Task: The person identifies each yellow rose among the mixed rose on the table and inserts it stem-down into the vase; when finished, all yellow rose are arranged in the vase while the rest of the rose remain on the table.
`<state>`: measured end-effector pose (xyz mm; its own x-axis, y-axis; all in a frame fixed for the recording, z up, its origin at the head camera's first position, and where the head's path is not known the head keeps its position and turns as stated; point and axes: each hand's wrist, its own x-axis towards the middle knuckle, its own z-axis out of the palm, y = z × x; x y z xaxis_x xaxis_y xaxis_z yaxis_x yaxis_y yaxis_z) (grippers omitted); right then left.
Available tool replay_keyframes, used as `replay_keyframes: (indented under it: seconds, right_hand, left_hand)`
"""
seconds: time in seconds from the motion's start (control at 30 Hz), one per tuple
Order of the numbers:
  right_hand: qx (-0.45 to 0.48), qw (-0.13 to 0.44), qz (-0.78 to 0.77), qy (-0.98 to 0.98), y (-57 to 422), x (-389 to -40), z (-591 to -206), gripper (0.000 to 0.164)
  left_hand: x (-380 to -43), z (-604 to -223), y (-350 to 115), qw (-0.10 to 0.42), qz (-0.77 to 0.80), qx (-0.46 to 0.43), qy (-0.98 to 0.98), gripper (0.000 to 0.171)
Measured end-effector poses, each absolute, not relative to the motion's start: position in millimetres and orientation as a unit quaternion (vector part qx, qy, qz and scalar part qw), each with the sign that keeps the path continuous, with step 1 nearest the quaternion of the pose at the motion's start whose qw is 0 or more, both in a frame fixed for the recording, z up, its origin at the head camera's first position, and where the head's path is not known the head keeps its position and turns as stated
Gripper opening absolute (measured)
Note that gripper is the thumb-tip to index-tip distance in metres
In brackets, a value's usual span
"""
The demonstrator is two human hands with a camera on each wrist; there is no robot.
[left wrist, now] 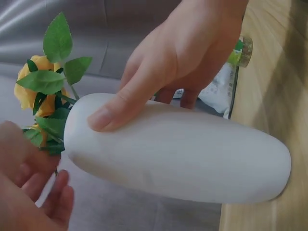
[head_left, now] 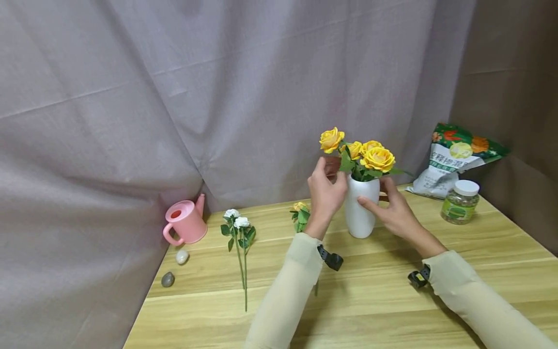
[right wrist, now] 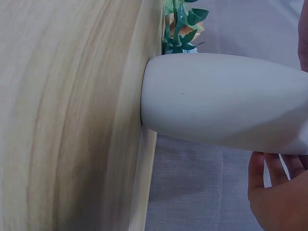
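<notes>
A white vase (head_left: 362, 206) stands upright on the wooden table with several yellow roses (head_left: 378, 159) in its mouth. My right hand (head_left: 394, 211) grips its upper part, thumb across the front and fingers behind, as the left wrist view also shows. My left hand (head_left: 328, 189) is at the left of the rim, fingers bent beside the stems and leaves (left wrist: 57, 127). One rose (head_left: 332, 139) leans out above that hand. I cannot tell whether the left fingers pinch a stem. In the right wrist view the vase's base (right wrist: 154, 91) meets the table.
Another yellow rose (head_left: 301, 213) lies partly hidden by my left forearm. White roses (head_left: 241, 222) lie further left, near a pink watering can (head_left: 192, 225), a pale stone (head_left: 181, 257) and a grey stone (head_left: 167, 279). At right are a white-lidded jar (head_left: 460, 206) and a printed bag (head_left: 449, 162). Grey curtains (head_left: 261, 97) hang behind.
</notes>
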<state>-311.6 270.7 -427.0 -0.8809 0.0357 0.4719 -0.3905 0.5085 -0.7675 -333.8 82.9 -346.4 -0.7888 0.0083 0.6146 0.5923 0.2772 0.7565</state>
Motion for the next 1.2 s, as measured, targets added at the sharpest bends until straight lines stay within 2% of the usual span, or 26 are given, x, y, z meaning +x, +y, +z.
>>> replay_keyframes:
  seconds: [0.4,0.6,1.03,1.2]
  right_hand:
    - [0.095,0.214,0.478,-0.847,272,-311,-426,0.065]
    - [0.094,0.213,0.48,-0.846,271,-310,-427,0.066]
    - [0.103,0.22,0.484,-0.841,270,-311,-429,0.064]
    - [0.132,0.246,0.467,-0.839,270,-312,-429,0.066]
  left_hand:
    - [-329,-336,89,0.284,-0.599,-0.203,-0.721,0.035]
    - [-337,-333,92,0.291,-0.607,-0.18,-0.717,0.007]
    - [-346,-342,91,0.243,-0.584,-0.15,-0.76,0.011]
    - [-347,-347,93,0.208,-0.57,-0.146,-0.781,0.015]
